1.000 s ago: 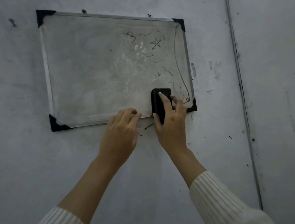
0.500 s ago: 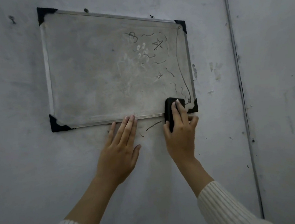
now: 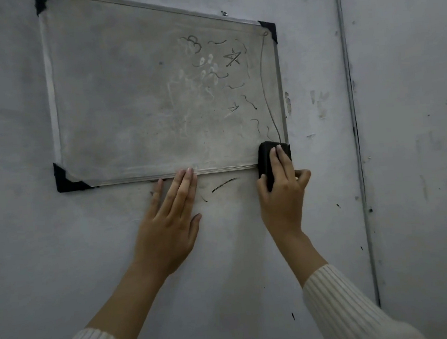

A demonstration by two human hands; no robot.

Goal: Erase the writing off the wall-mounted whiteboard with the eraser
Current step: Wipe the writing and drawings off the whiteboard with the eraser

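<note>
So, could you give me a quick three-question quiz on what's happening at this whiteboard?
1. True or false: the left hand has straight fingers and holds nothing.
2. The right hand holds the eraser at which part of the whiteboard? A) top left corner B) centre C) bottom right corner
3. Fill in: among the marks on the board's right side is a drawn ____.
Key: 1 true; 2 C; 3 star.
</note>
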